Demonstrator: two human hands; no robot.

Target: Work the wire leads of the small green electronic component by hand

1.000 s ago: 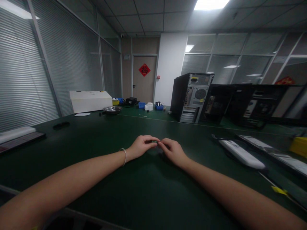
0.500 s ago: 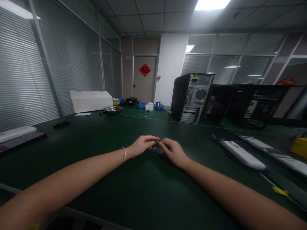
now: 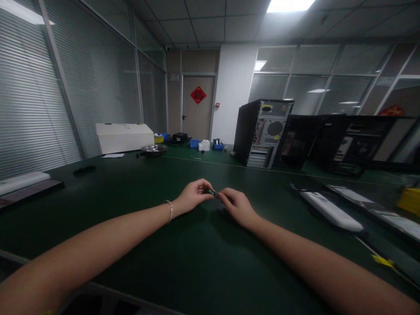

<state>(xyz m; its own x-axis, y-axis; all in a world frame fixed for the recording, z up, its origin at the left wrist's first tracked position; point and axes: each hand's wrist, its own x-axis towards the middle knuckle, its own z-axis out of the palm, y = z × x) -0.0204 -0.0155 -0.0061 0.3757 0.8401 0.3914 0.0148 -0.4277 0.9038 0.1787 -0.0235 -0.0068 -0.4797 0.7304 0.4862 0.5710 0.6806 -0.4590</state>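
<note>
Just above the dark green table (image 3: pixel 183 258), my two hands meet near the middle of the view. My left hand (image 3: pixel 194 195), with a bracelet at its wrist, pinches a small green piece (image 3: pixel 211 192) that looks like a circuit board. From the other side, the thumb and fingertips of my right hand (image 3: pixel 236 205) close on the right end of the same piece, where it looks darker or metallic. Its details are too small to make out.
A black computer tower (image 3: pixel 262 133) stands at the back right, beside more dark cases. White devices (image 3: pixel 331 211) lie at the right. A metal bowl (image 3: pixel 154 150), a white box (image 3: pixel 124 138) and blue bins (image 3: pixel 218 145) are at the back.
The fingers of my left hand have risen and bent, and its grip on the piece has shifted, so more green shows. My right hand is almost unmoved.
</note>
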